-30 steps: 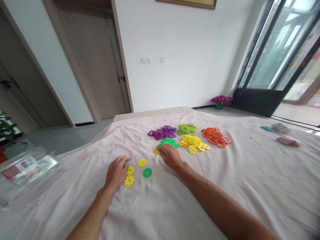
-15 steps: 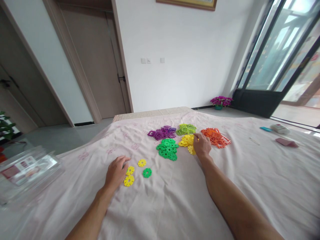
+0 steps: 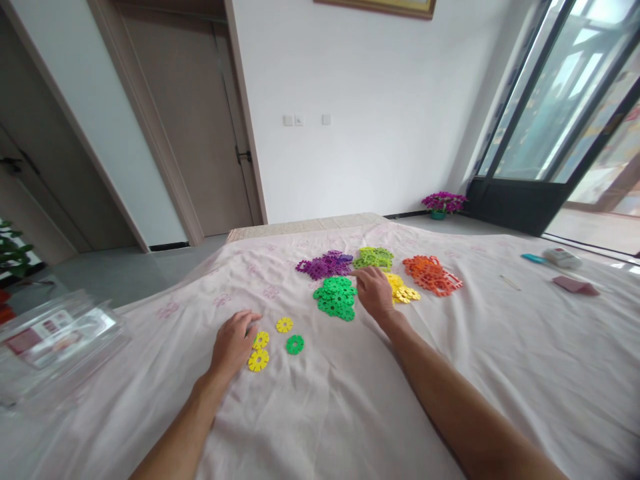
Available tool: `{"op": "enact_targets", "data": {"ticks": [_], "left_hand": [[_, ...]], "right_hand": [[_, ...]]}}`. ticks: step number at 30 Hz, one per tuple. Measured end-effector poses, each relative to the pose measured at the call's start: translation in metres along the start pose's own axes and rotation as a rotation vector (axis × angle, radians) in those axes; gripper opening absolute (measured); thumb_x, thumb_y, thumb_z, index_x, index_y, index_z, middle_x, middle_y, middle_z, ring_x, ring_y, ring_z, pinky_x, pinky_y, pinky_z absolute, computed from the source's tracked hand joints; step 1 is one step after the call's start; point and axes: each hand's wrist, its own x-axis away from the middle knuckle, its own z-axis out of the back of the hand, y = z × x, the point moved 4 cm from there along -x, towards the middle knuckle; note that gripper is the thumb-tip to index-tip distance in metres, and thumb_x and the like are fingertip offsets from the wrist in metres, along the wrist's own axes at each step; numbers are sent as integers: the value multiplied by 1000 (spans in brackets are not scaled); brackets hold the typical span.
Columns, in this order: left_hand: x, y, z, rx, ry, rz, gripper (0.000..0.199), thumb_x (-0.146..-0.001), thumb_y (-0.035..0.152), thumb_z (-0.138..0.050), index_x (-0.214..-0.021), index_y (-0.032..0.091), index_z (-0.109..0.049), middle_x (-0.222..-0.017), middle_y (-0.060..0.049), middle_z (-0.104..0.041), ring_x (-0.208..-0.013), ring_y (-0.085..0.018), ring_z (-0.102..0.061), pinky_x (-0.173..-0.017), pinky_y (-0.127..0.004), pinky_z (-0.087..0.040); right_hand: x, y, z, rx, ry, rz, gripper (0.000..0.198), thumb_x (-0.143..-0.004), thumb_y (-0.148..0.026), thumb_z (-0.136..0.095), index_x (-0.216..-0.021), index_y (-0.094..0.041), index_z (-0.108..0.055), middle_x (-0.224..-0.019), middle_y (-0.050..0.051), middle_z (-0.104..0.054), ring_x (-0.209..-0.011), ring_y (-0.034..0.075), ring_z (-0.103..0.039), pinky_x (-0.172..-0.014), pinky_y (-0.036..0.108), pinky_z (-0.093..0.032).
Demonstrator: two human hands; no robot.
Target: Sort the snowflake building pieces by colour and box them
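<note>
My left hand (image 3: pixel 235 341) rests on the cloth at the left, its fingers loosely bent and apart, holding nothing visible. Beside its fingertips lies a yellow notched plastic disc (image 3: pixel 261 341), with a second yellow disc (image 3: pixel 259 361) just below. A third yellow disc (image 3: pixel 285 325) and one green disc (image 3: pixel 295 345) lie loose a little to the right. My right hand (image 3: pixel 375 291) reaches over the left part of the yellow disc pile (image 3: pixel 406 291), fingers pointing left and apart. Its fingertips are close to the green disc pile (image 3: pixel 336 297); its palm side is hidden.
Behind are a purple pile (image 3: pixel 323 265) and a lime-green pile (image 3: pixel 375 257); orange pieces (image 3: pixel 431 275) lie right of the yellow ones. Clear plastic boxes (image 3: pixel 55 353) stand at the left edge. A pink item (image 3: pixel 575 285) and a wrapped packet (image 3: pixel 562 258) lie far right.
My right hand has moved left across the yellow pile toward the green one. Yellow discs now show on the pile's right side. The left hand and the loose discs beside it stay put.
</note>
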Motion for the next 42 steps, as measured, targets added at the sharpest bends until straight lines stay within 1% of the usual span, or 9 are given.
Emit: {"op": "enact_targets", "data": {"ticks": [5,9,16,21,25,29,34,39,42], "left_hand": [[0,1,1,-3,-12,1,32,-88,23,-47,-110,23,-70,-125,-6,-66,-120,-21,-59,-107,-37,-42],[0,3,2,0,-11,-4,32,-88,23,-46,-110,22,-70,-123,-6,-67,-120,-22,-59,-106,-38,-43],[0,5,3,-17,-3,-14,32,-88,22,-46,-109,22,-69,-122,-6,-67,-121,-21,-59,-107,-36,-42],[0,5,2,-13,-14,-7,32,-89,23,-45,-110,22,-69,-123,-6,-67,-120,-21,-59,-108,-36,-41],[0,4,3,7,-11,-3,31,-88,23,-47,-109,22,-70,-123,-6,-67,-120,-21,-59,-107,-37,-42],[0,5,3,9,-15,-3,31,-89,23,-47,-110,22,-69,-123,-6,-67,-120,-21,-59,-108,-37,-41],[0,3,2,14,-24,10,31,-90,25,-46,-111,22,-69,-125,-6,-66,-121,-21,-58,-108,-37,-42],[0,2,1,13,-35,9,32,-90,24,-46,-112,22,-69,-126,-7,-65,-122,-21,-57,-109,-38,-40],[0,3,1,1,-30,8,32,-89,23,-45,-111,22,-69,-125,-6,-66,-122,-21,-57,-109,-37,-40]], "right_hand": [[18,-86,-27,-221,-337,350,34,-92,-9,-49,-115,-23,-70,-107,7,-71,-99,20,-59,-88,33,-45],[37,-130,-40,-284,-496,511,35,-93,-10,-50,-121,-24,-67,-125,5,-68,-114,20,-58,-96,35,-44],[48,-142,-51,-289,-615,600,44,-96,-15,-48,-139,-23,-53,-145,5,-54,-136,23,-43,-107,38,-40],[42,-144,-45,-357,-601,565,29,-98,-22,-50,-123,-21,-64,-119,8,-69,-112,18,-60,-97,32,-45],[41,-145,-41,-303,-578,530,24,-96,-27,-55,-117,-21,-66,-104,7,-70,-96,19,-60,-85,30,-46],[43,-144,-46,-262,-558,526,23,-100,-28,-49,-111,-22,-69,-98,6,-69,-90,18,-59,-81,29,-44],[32,-121,-46,-226,-390,333,28,-98,-16,-47,-116,-20,-67,-90,7,-69,-86,19,-59,-78,29,-44],[7,-59,-24,-152,-94,47,30,-97,-18,-43,-114,-18,-68,-100,9,-69,-95,22,-58,-87,32,-44],[0,-11,-12,-28,-19,-138,30,-97,-21,-43,-110,-20,-70,-101,8,-70,-98,23,-57,-89,33,-42]]}}
